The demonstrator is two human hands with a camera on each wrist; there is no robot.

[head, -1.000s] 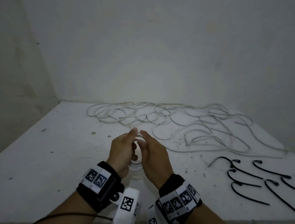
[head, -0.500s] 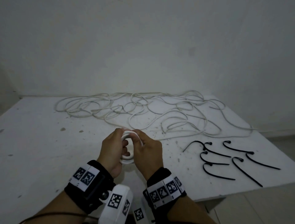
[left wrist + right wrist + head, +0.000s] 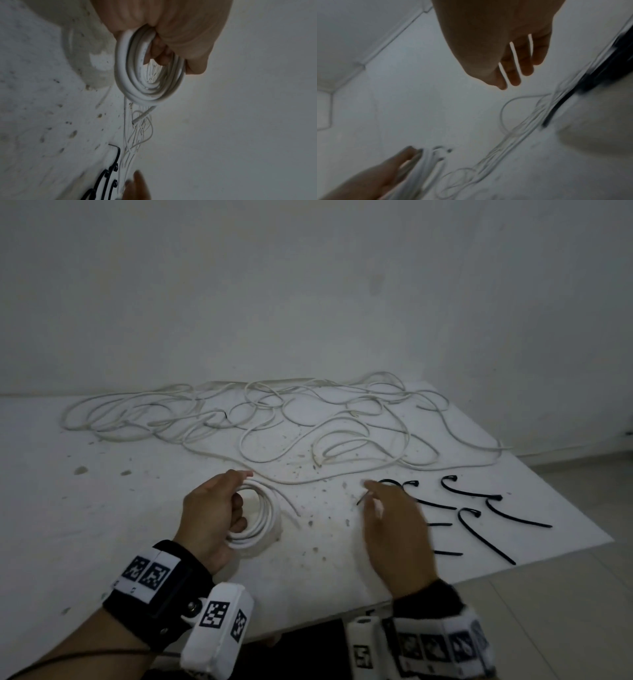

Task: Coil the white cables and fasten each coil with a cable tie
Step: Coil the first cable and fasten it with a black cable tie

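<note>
L hand (image 3: 212, 511) gripped white cable coil (image 3: 260, 517) above desk (image 3: 68, 525); R hand (image 3: 394, 522) empty, fingers straight, over black cable ties (image 3: 479, 508). Loose cables (image 3: 274, 419) behind.

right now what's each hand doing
Left hand: gripping the white cable coil.
Right hand: open, holding nothing, reaching over the black cable ties.
</note>
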